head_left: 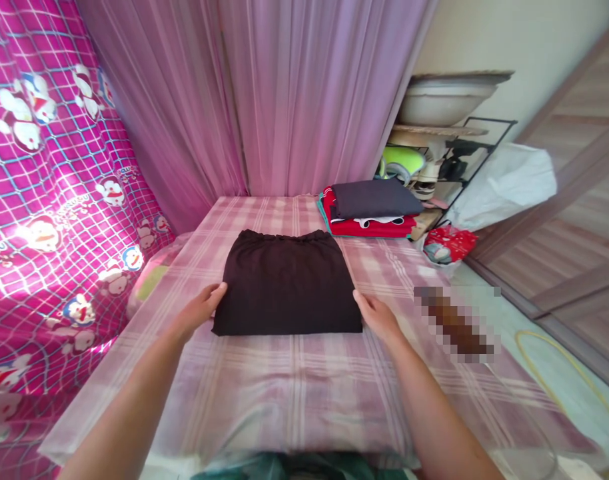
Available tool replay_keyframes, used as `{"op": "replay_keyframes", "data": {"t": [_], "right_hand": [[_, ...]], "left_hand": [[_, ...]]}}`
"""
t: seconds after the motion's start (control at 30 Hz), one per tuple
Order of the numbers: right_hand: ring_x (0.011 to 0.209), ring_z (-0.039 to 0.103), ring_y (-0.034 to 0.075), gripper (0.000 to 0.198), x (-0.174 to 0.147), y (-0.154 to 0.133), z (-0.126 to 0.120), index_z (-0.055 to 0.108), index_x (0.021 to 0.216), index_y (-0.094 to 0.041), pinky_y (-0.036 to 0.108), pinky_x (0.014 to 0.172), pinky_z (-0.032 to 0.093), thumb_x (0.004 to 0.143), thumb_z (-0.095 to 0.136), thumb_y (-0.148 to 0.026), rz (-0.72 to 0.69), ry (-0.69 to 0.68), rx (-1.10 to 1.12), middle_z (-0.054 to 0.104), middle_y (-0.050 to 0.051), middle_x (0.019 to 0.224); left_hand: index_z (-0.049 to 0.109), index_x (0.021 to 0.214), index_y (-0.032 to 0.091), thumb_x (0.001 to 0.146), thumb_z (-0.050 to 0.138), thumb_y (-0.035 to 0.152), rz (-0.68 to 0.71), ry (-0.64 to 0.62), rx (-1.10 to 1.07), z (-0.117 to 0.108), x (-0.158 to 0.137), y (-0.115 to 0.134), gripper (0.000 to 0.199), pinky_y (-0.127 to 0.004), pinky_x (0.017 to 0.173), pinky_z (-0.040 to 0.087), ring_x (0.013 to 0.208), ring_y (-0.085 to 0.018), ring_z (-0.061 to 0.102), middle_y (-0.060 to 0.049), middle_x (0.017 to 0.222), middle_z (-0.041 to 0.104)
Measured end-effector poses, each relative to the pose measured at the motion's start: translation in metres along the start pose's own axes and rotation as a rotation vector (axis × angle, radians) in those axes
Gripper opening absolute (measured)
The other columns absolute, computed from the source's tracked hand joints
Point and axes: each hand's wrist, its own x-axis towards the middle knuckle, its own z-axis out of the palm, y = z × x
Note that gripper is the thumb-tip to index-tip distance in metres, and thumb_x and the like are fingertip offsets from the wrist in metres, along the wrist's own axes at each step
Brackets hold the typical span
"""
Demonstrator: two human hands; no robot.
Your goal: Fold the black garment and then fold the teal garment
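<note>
Both my hands flank the folded dark garment (287,283) on the bed (294,380); left hand (203,308) and right hand (377,313) touch its edges, fingers relaxed, gripping nothing.

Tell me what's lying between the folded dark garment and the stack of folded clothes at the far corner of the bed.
Nothing: in the head view only bare plaid sheet separates the dark garment from the stack of folded clothes.
</note>
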Motion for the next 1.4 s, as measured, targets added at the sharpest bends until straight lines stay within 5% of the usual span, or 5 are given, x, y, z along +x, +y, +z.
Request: {"op": "replay_keyframes", "data": {"t": [0.2,0.47,0.8,1.17,1.4], "right_hand": [[0.095,0.068,0.030,0.050,0.005,-0.005,-0.003,0.075,0.077,-0.020,0.039,0.087,0.049,0.083,0.047,-0.061,0.013,-0.174,0.064,0.076,0.009,0.085],[0.082,0.071,0.025,0.031,0.014,-0.002,0.011,0.075,0.080,-0.020,0.035,0.076,0.054,0.074,0.065,-0.049,0.078,-0.330,0.405,0.075,0.008,0.078],[0.059,0.055,0.017,0.028,0.051,-0.047,0.011,0.063,0.065,-0.020,0.027,0.058,0.039,0.072,0.060,-0.046,-0.172,0.033,0.104,0.059,-0.001,0.056],[0.099,0.065,0.028,0.045,0.072,-0.061,0.021,0.067,0.114,-0.012,0.038,0.085,0.048,0.086,0.046,-0.041,-0.066,0.086,-0.137,0.070,0.016,0.107],[0.141,0.030,0.031,0.052,0.070,-0.149,0.041,0.047,0.143,-0.017,0.050,0.114,0.022,0.095,0.040,-0.037,-0.537,0.248,-0.315,0.038,0.014,0.153]], "left_hand": [[0.060,0.121,0.021,0.077,0.061,0.061,-0.100,-0.136,-0.010,0.003,0.026,0.008,0.060,-0.029,0.072,0.053,0.106,-0.024,0.066,-0.010,0.120,0.070],[0.062,0.121,0.018,0.075,0.068,0.026,0.053,0.137,-0.067,0.032,0.038,0.000,0.047,-0.034,0.085,0.053,0.098,-0.024,0.068,-0.010,0.109,0.072],[0.060,0.127,0.024,0.081,0.057,0.028,0.280,0.329,0.171,0.022,0.060,0.027,0.046,-0.037,0.091,0.049,0.101,-0.023,0.066,-0.004,0.111,0.072],[0.038,0.146,0.014,0.086,0.053,0.036,0.221,0.320,0.424,0.019,0.087,0.039,0.066,-0.048,0.104,0.042,0.128,-0.033,0.052,-0.021,0.143,0.051],[0.046,0.144,0.023,0.096,0.033,0.040,0.608,0.378,0.769,0.047,0.097,0.111,0.053,-0.056,0.119,0.013,0.146,-0.032,0.024,-0.008,0.157,0.035]]}}
